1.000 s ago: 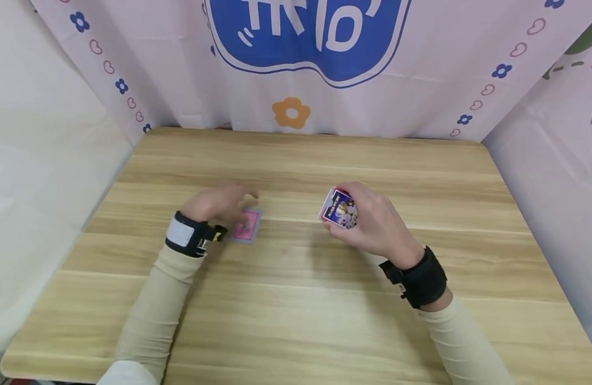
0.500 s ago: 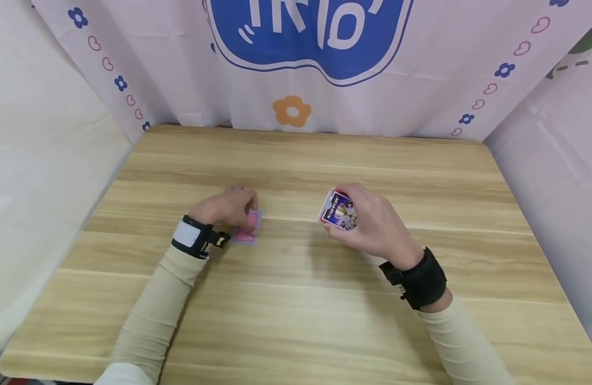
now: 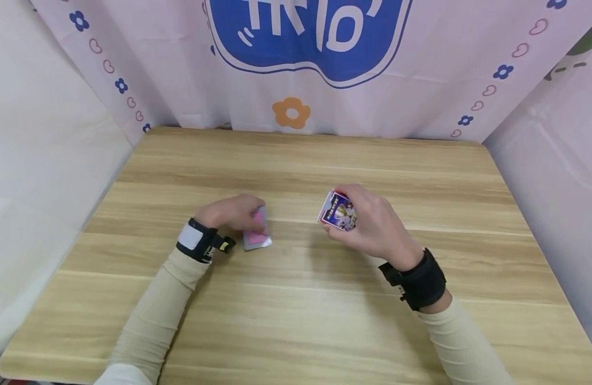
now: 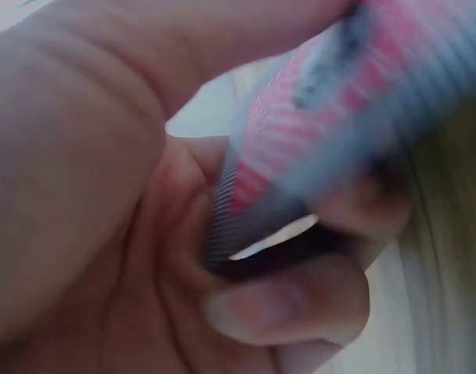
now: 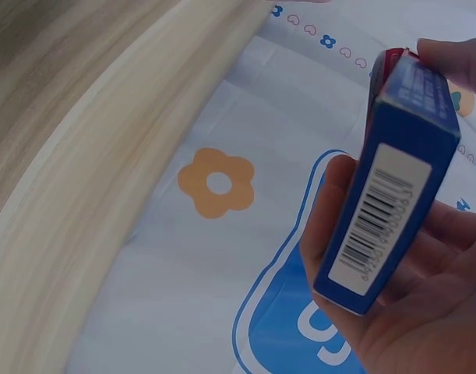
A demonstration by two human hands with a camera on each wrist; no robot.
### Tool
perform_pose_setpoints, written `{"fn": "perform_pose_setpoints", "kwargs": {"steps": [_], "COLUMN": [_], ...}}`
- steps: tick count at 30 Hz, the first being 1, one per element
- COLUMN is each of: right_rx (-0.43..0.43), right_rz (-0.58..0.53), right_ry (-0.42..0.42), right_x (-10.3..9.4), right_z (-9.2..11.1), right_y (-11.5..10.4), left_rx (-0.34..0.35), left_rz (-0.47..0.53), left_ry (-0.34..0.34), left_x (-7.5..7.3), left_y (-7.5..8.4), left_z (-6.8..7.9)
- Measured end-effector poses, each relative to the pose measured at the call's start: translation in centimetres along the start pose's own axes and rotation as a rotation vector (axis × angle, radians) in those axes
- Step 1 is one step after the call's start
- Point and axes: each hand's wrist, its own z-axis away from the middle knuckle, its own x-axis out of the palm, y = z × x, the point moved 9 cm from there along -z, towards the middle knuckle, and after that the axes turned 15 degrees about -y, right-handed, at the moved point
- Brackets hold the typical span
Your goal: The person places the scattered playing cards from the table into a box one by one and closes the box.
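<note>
My left hand (image 3: 235, 210) grips a deck of playing cards (image 3: 255, 239) with pink-and-white patterned backs, tilted over the left-middle of the table. In the left wrist view the blurred deck (image 4: 296, 136) sits between thumb and fingers, its layered edges showing. My right hand (image 3: 376, 223) holds a small card box (image 3: 341, 211) above the table, thumb on one side and fingers on the other. A purple-blue printed face with a gold trophy shows from above. The right wrist view shows the box's blue narrow end (image 5: 382, 222) with a white barcode label.
The light wood table (image 3: 296, 321) spans the space beneath both arms. Behind its far edge hangs a white cloth (image 3: 180, 80) with a blue logo and an orange flower. Pale sheets (image 3: 45, 160) enclose the left and right sides.
My left hand has come down onto the card deck, closed its fingers round it and tilted it up, shifting it slightly right. My right hand and the box have stayed nearly still.
</note>
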Motion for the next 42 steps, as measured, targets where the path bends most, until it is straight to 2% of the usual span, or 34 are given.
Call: {"fn": "perform_pose_setpoints", "kwargs": {"steps": [2, 4, 8, 10, 13, 15, 18, 25, 30, 42], "right_rx": [0.000, 0.000, 0.002, 0.003, 0.008, 0.008, 0.002, -0.032, -0.033, -0.013], "right_rz": [-0.001, -0.001, -0.003, -0.008, -0.014, -0.017, -0.015, -0.003, 0.002, -0.012], "right_ry": [-0.001, 0.002, 0.004, 0.000, -0.008, -0.007, 0.002, 0.000, -0.022, -0.024], "right_x": [0.0, -0.1, -0.2, -0.1, 0.0, 0.0, -0.1, 0.0, 0.4, 0.9], "right_z": [0.0, -0.1, -0.1, -0.1, 0.0, 0.1, 0.2, 0.1, 0.0, -0.2], "right_y": [0.0, 0.0, 0.1, 0.1, 0.2, 0.2, 0.1, -0.3, -0.5, -0.5], "left_rx": [0.067, 0.168, 0.363, 0.408, 0.404, 0.381, 0.371, 0.401, 0.418, 0.493], "left_rz": [0.018, 0.060, 0.177, 0.242, 0.366, 0.438, 0.483, 0.469, 0.447, 0.391], "left_ry": [-0.003, 0.016, 0.134, 0.204, 0.280, 0.302, 0.318, 0.326, 0.359, 0.573], "left_x": [0.1, -0.2, -2.0, -2.9, -3.9, -4.2, -4.3, -3.9, -3.8, -4.3], "left_y": [1.3, 3.1, 7.0, 8.3, 9.2, 9.5, 9.9, 10.6, 10.8, 11.9], "left_z": [0.0, 0.1, 1.7, 2.8, 4.0, 4.5, 4.7, 4.1, 3.8, 4.1]}}
